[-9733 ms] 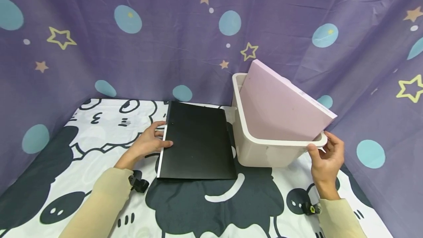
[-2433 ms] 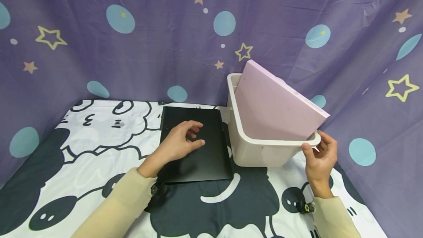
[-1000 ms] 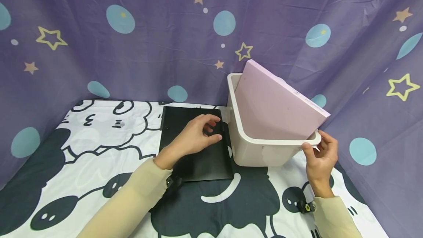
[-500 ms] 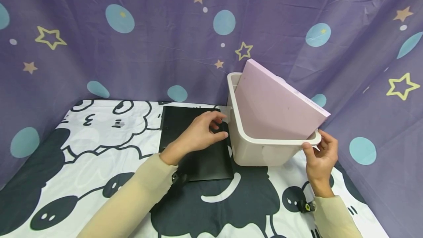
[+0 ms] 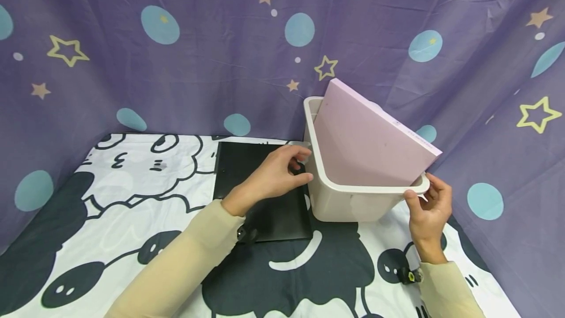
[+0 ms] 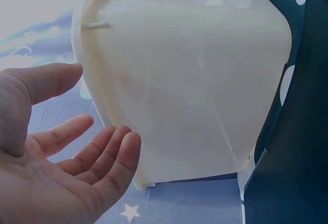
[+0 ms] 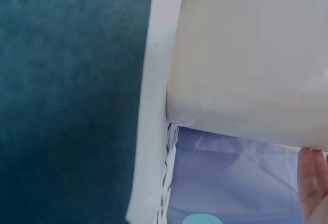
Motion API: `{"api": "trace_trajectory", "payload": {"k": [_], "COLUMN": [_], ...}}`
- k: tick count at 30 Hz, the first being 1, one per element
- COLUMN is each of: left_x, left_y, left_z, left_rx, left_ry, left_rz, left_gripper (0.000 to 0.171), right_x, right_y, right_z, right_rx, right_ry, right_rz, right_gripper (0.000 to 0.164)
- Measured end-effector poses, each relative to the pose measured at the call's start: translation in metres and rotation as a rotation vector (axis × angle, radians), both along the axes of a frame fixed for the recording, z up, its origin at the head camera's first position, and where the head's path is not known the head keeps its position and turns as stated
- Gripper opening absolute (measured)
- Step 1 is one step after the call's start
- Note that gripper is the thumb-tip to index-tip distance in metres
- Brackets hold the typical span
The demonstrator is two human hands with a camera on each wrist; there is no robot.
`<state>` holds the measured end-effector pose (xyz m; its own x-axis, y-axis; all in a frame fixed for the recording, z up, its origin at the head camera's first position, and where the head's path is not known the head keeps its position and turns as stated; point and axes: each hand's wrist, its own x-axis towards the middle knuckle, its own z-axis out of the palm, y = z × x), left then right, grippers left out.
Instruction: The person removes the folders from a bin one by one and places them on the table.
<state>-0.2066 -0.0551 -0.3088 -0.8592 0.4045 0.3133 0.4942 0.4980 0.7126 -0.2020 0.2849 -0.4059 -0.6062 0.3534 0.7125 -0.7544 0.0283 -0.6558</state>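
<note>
Now farther right, left grip (image 5: 275,174) loosely parted, empty, beside the bin (image 5: 348,207); right grip (image 5: 430,217) round its rim (image 5: 372,190).

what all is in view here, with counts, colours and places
Storage bin: 1, off-white, right of centre
Flat box: 1, pale pink, slanted inside the bin
Folder: 1, black, left of the bin
Patterned cloth: 1, white and dark grey, underneath
Curtain: 1, purple with stars, behind
Wrist cameras: 2, black, one per wrist
Sleeves: 2, pale yellow, on both arms
Left-hand grip: 1, bare, by bin's left side, contact unclear
Right-hand grip: 1, bare, pinching bin's near right corner
</note>
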Motion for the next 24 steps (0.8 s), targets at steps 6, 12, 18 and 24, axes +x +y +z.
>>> {"api": "trace_trajectory", "payload": {"k": [6,12,18,24], "left_x": [-0.001,-0.002,-0.004,-0.005], "left_y": [0.005,0.009,0.012,0.015], "left_z": [0.003,0.007,0.014,0.022], "left_rx": [-0.013,-0.009,-0.020,-0.014], "left_ry": [-0.014,0.002,0.004,0.005], "left_rz": [-0.010,-0.017,-0.041,-0.056], "left_gripper": [0.047,0.047,0.048,0.050], "right_x": [-0.001,0.000,0.001,-0.001], "right_y": [0.001,0.000,0.000,0.000], "right_z": [-0.001,0.000,0.000,-0.001], "right_rx": [-0.010,-0.009,-0.016,-0.027], "right_ry": [0.006,0.010,0.000,0.003], "right_rz": [0.004,0.015,0.013,0.023], "right_gripper": [0.063,0.062,0.063,0.063]}}
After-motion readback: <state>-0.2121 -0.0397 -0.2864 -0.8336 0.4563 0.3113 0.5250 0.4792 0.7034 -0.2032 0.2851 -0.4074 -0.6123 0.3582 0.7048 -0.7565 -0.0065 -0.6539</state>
